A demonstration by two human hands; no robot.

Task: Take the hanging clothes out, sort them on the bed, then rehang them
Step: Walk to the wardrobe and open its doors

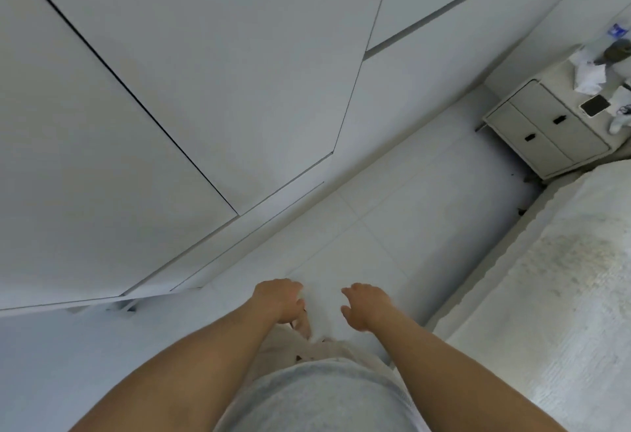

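A white wardrobe (191,66) fills the upper left, its flat doors closed, so no hanging clothes show. The bed (560,281) with a pale textured cover lies along the right side. My left hand (278,298) and my right hand (367,305) hang in front of me above the white floor, side by side and apart. Both hold nothing, with fingers loosely bent and palms turned down. Neither hand touches the wardrobe or the bed.
A white tiled floor (392,226) runs between wardrobe and bed. At the far right stands a pale bedside cabinet (546,134) with two drawers; papers, a dark phone (594,105) and small items lie on top. My foot shows below my left hand.
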